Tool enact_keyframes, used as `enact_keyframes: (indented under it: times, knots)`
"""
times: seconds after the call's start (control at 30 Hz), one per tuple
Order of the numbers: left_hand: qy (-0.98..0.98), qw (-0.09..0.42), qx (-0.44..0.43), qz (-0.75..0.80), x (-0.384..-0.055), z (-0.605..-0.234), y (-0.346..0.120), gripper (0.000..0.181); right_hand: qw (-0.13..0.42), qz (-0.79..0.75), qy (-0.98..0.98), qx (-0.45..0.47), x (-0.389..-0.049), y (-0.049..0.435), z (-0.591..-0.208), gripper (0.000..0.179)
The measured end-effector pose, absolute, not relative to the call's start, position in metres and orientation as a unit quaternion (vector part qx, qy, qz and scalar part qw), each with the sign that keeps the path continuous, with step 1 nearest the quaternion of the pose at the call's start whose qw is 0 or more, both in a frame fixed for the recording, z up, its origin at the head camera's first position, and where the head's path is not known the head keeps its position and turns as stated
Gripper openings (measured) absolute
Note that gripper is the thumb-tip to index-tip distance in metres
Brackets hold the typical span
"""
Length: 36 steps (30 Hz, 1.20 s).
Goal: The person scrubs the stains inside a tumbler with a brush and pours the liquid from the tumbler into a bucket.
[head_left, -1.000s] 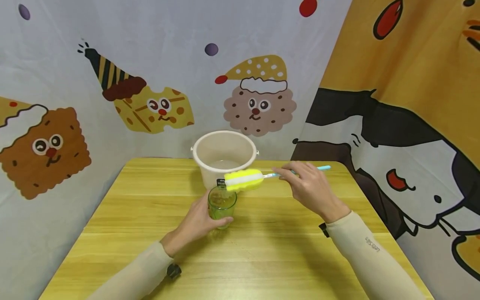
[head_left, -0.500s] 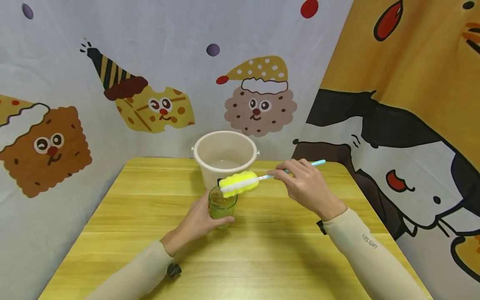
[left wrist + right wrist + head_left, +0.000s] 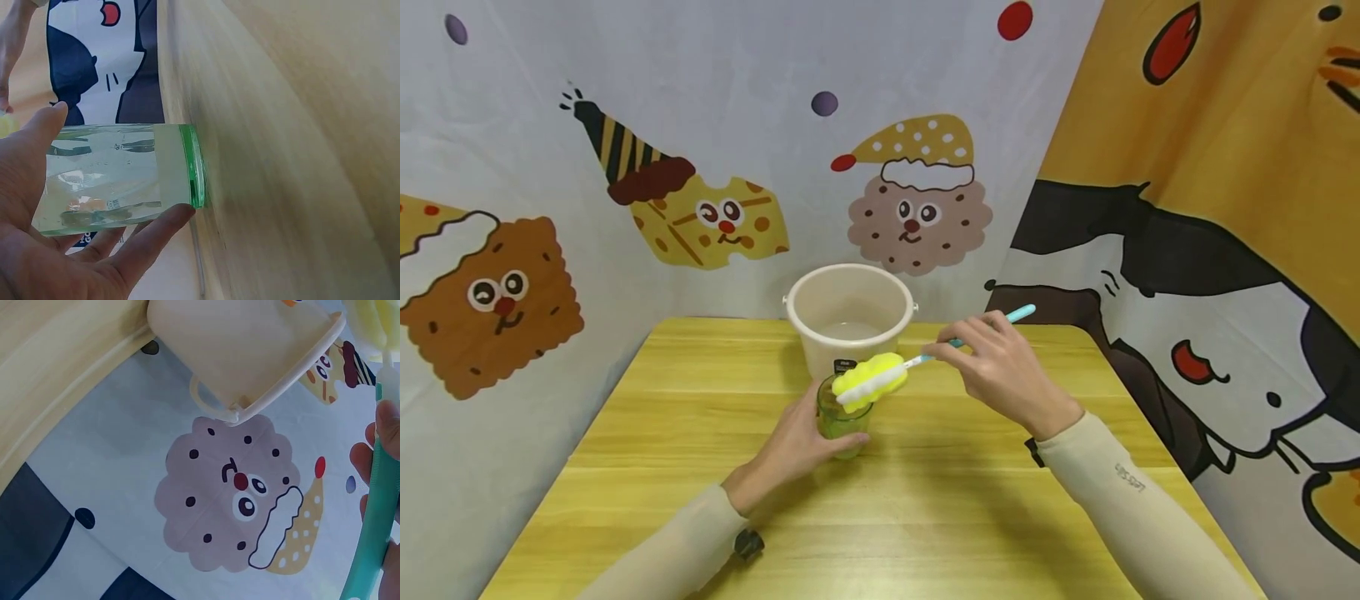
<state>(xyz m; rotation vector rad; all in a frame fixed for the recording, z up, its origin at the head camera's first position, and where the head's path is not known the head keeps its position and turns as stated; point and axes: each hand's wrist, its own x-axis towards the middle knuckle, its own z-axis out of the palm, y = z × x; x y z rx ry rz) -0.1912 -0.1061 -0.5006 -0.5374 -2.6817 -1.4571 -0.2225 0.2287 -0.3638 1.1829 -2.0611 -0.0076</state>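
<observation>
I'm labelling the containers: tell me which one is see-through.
The green-tinted cup held in the left hand; the bucket behind it is opaque cream.

Left sleeve point(image 3: 662, 546): long, close-fitting, plain cream, ending at the wrist. Right sleeve point(image 3: 1150, 517): matching cream, with small dark lettering point(image 3: 1129, 477) along the forearm, too small to read surely. Left wrist fitting point(image 3: 748, 543): black, compact, blocky. Right wrist fitting point(image 3: 1034, 452): black, partly hidden. Left hand point(image 3: 801, 442), right hand point(image 3: 1003, 367): bare.

Head cam bright; glare, soft shadows on table point(image 3: 895, 537); wrist pics dimmer, prob. bit blurry.
</observation>
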Motion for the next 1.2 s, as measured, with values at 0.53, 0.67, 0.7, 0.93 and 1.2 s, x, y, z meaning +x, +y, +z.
enact_keyframes:
  times: [0.53, 0.67, 0.7, 0.93, 1.2]
  knots:
    - [-0.865, 0.019, -0.178, -0.469, -0.191, -0.498, -0.106, 0.108, 0.399, -0.06, -0.789, 0.464, -0.222, 0.213, -0.353, 0.044]
    - [-0.863, 0.022, -0.18, -0.471, -0.191, -0.5, -0.106, 0.108, 0.406, -0.079, -0.784, 0.463, -0.221, 0.209, -0.35, 0.041]
    - [-0.863, 0.022, -0.18, -0.472, -0.191, -0.5, -0.106, 0.108, 0.41, -0.082, -0.781, 0.464, -0.222, 0.208, -0.349, 0.04]
    - [-0.863, 0.021, -0.179, -0.473, -0.19, -0.5, -0.105, 0.107, 0.416, -0.106, -0.766, 0.478, -0.223, 0.201, -0.344, 0.038]
    - [-0.864, 0.017, -0.179, -0.471, -0.189, -0.498, -0.105, 0.109, 0.422, -0.135, -0.754, 0.485, -0.226, 0.192, -0.339, 0.028]
